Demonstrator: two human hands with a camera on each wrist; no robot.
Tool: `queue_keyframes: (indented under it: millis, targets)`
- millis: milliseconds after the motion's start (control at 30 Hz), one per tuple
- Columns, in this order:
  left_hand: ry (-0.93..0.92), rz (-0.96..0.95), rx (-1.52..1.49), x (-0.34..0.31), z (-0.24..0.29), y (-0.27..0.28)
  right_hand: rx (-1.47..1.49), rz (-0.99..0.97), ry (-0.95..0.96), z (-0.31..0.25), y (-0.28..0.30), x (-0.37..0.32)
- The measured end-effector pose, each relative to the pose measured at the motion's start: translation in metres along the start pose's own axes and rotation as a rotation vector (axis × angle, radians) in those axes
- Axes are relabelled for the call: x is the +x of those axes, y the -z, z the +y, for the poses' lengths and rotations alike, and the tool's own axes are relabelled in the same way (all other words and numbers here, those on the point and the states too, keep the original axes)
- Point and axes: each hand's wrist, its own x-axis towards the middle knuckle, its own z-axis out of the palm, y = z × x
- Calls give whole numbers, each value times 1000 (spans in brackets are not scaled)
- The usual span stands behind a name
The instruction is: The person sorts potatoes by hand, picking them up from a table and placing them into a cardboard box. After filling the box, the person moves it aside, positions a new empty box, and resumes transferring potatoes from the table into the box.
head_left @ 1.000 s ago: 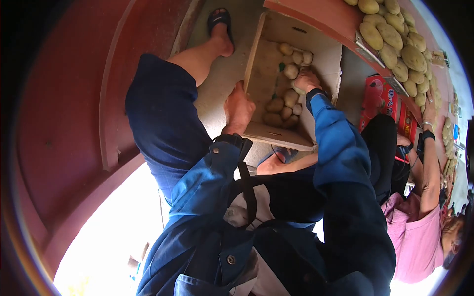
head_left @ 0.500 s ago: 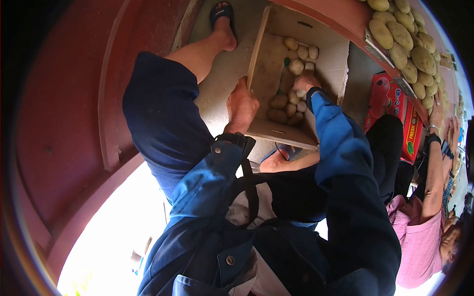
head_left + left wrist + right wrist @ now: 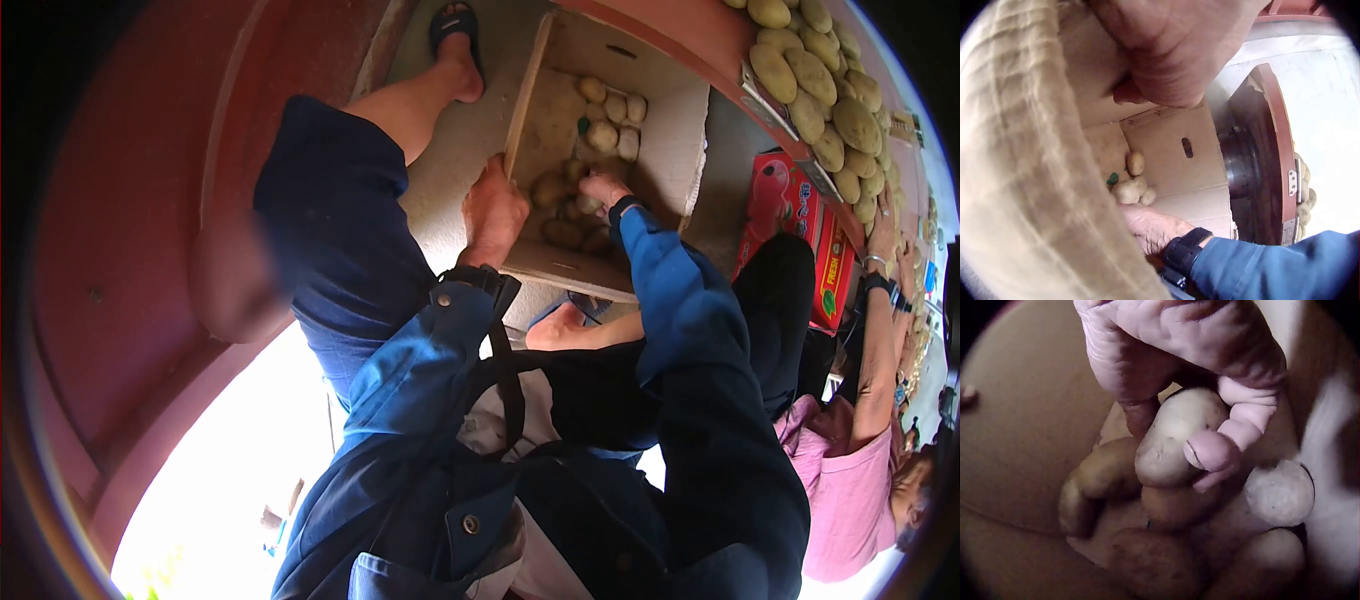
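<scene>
Potato (image 3: pixel 1175 434) pinched in right hand (image 3: pixel 1188 344), part-hidden by fingers (image 3: pixel 1213 450), left hand (image 3: pixel 495 212) gripping left rim (image 3: pixel 528 95) of cardboard box (image 3: pixel 672 120), fingertips obscured, open floor (image 3: pixel 448 150) left of the box

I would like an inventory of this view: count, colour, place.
Cardboard box: 1, tan, upper centre
Held potato: 1, pale, in right hand
Other potatoes: several, pale-brown, inside box
Small piece: at least 1, green, inside box
Potato heap: 1, yellowish, upper right
Printed carton: at least 1, red, right
Red panel: 1, red, left
Second person: 1, pink top, lower right
Sandals: 2, dark, beside box
Sleeves: 2, blue, centre
Left hand: 1, bare, at box rim
Right hand: 1, bare, inside box
</scene>
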Motion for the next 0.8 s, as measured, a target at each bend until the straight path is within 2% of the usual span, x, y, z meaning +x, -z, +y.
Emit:
queue_keyframes:
  millis: [33, 133, 200, 267, 333, 433, 533, 667, 733, 800]
  targets:
    - [-3, 5, -5, 0, 0, 0, -24, -3, 3, 3, 0, 5]
    - [-10, 12, -8, 0, -4, -3, -117, -61, 185, 35, -4, 64]
    - [-9, 15, 0, 1, -5, -2, 5, -53, 198, 30, -8, 61]
    - [-7, 16, 10, 0, -1, 0, 80, -60, 255, 14, -8, 39]
    - [5, 6, -1, 1, -1, -1, 102, -80, 357, -18, -3, -17]
    - [-32, 35, 7, 1, -6, -3, 234, 51, 468, -38, -4, -56]
    - [-67, 68, -7, 2, -7, -6, 608, -233, 542, -46, 2, -65]
    - [-81, 86, -14, 3, -10, -7, 1077, -166, 729, -65, -8, -120]
    - [-112, 102, -68, 3, -11, -8, 1157, -186, 813, -69, -9, -147]
    - [-122, 87, -91, 3, -12, -6, 1182, -88, 890, -74, -11, -174]
